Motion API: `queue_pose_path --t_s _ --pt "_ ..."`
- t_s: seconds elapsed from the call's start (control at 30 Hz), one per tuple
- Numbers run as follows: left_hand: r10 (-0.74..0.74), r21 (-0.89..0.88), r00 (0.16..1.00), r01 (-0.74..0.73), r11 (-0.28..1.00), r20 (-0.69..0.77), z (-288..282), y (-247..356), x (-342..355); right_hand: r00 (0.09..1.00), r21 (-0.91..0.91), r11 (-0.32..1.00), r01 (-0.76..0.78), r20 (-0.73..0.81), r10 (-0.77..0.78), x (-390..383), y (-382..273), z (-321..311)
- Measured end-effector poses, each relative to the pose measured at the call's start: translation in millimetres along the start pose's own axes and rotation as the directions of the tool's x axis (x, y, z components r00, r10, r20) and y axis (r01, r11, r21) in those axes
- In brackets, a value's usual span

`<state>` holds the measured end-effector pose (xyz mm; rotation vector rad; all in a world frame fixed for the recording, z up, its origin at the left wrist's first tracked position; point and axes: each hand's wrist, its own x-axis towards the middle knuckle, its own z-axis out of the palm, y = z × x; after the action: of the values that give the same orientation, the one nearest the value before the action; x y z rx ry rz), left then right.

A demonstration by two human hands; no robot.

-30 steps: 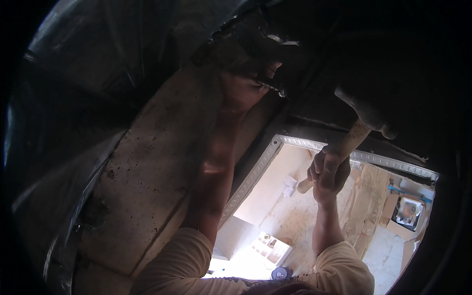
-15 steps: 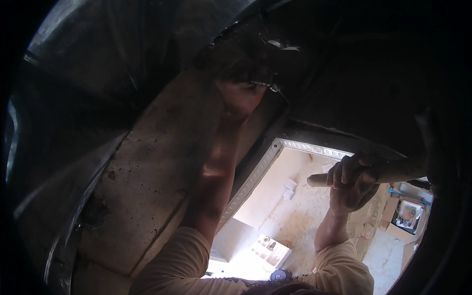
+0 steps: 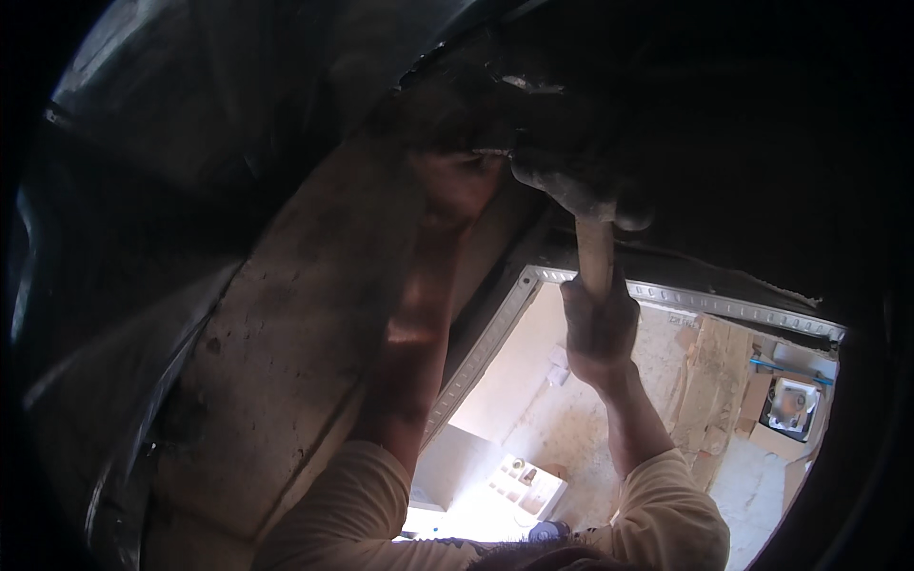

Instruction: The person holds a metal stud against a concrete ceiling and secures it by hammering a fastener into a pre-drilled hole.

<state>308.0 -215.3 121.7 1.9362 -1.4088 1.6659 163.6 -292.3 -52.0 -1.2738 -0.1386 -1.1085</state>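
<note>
My right hand (image 3: 602, 328) is wrapped round the pale wooden handle of a hammer (image 3: 596, 252). The hammer stands upright in view. Its dark metal head reaches up and left, to just beside my left hand (image 3: 457, 181). That hand is stretched up into the shadow with its fingers closed. A thin, shiny edge (image 3: 492, 151) shows at the fingers, but what they hold is too dark to make out. I cannot tell whether the hammer head touches it. Left of my left forearm runs a rough, stained concrete face (image 3: 286, 324).
A perforated metal profile (image 3: 481, 352) frames a bright opening round my arms. Below it lie a tiled floor, a white compartment tray (image 3: 526, 483) and a cardboard box (image 3: 781, 433) holding a device. Shiny dark sheeting (image 3: 124, 314) hangs at the left.
My right hand has swung the hammer from lying sideways at the right to upright, its head now close to my left hand. The left hand has hardly moved.
</note>
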Motion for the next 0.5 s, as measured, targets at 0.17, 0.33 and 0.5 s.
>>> queue_pose_path --t_s 0.17,0.33,0.5 --pt "0.112 -0.110 0.977 -0.133 0.985 -0.180 4 -12 -4 0.989 0.851 0.504 0.146 -0.132 -0.064 -1 -6 -34" --pt "0.060 -0.257 0.990 -0.091 0.962 -0.127 5 -7 6 0.976 0.296 0.945 0.136 -0.203 -0.077 3 -10 2" --pt "0.066 -0.150 0.994 -0.079 0.986 -0.086 -6 -4 6 0.998 0.092 0.996 0.000 -0.058 0.005 9 6 -12"
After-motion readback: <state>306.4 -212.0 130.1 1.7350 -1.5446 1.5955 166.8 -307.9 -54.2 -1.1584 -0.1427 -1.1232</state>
